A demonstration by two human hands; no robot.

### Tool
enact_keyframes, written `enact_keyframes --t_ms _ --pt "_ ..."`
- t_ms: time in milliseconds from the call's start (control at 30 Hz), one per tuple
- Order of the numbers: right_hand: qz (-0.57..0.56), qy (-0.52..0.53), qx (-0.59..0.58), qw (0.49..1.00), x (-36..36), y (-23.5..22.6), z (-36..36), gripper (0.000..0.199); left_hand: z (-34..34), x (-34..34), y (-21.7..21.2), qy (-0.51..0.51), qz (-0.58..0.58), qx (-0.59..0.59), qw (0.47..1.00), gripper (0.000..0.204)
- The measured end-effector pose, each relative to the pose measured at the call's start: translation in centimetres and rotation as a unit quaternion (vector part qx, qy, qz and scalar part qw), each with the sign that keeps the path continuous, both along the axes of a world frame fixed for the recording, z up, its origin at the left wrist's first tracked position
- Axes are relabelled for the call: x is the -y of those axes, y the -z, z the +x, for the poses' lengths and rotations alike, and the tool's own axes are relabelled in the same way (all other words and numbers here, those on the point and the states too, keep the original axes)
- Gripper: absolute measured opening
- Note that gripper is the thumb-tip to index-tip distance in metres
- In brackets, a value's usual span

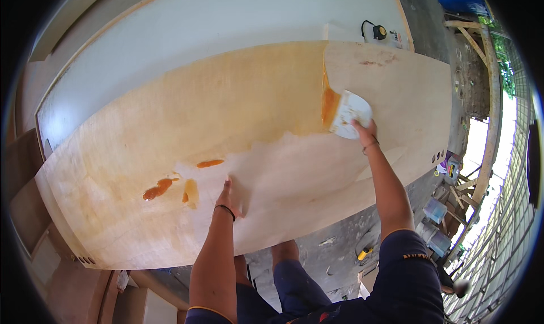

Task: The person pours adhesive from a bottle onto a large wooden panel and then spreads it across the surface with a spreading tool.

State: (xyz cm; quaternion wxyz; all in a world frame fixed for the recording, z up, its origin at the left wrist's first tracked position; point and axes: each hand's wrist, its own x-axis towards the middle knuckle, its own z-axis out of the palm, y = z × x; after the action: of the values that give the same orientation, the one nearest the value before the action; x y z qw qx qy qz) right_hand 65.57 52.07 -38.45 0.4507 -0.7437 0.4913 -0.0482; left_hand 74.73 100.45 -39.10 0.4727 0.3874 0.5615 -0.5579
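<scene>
My right hand [367,134] grips a white plastic spreader [351,109] with a rounded back. Its straight edge lies against a large pale wooden panel [294,176], beside a thick streak of amber glue [330,103]. A thin yellowish film covers much of the panel's far and left part. Resting on the bare wood nearer to me is my left hand [228,200], thumb stretched out and nothing in it; its other fingers show only in part. Left of it sit a small orange glue blob [210,163] and a larger glue puddle [157,189].
Behind the panel lies a white board [226,18] with a wooden rim. A black-and-yellow tape measure [379,32] rests on it. Plastic tubs [435,209] stand at the right by a wooden frame [492,97]. A yellow tool [365,253] lies on the grey floor [328,267].
</scene>
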Motion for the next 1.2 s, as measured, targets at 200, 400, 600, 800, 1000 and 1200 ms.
enact_keyframes --t_ms 200,400,600,800,1000,1200 --pt "-0.259 -0.037 -0.103 0.960 3.9 -5.7 -6.3 0.069 0.4 -1.1 0.2 -0.004 -0.020 0.005 1.000 0.083" --pt "-0.163 -0.228 -0.019 0.960 -1.1 -10.7 -1.9 0.060 0.0 -1.2 -0.6 -0.054 -0.064 0.026 0.996 0.089" --pt "-0.444 -0.399 -0.155 0.787 -4.1 -10.4 1.4 0.031 -2.1 -5.9 -2.0 -0.147 -0.085 0.058 0.984 0.100" --pt "-0.261 -0.379 -0.203 0.864 -9.9 -5.4 5.3 0.055 -17.6 -15.3 -9.7 0.198 -0.159 0.311 0.916 0.066" --pt "-0.255 -0.350 -0.271 0.860 -29.7 -4.4 13.6 0.059 -36.5 -17.9 -16.4 0.417 0.148 0.231 0.867 0.089" --pt "-0.236 -0.484 -0.199 0.819 -49.2 -4.2 17.9 0.057 -35.6 -17.4 -15.4 0.373 0.165 0.175 0.896 0.078"
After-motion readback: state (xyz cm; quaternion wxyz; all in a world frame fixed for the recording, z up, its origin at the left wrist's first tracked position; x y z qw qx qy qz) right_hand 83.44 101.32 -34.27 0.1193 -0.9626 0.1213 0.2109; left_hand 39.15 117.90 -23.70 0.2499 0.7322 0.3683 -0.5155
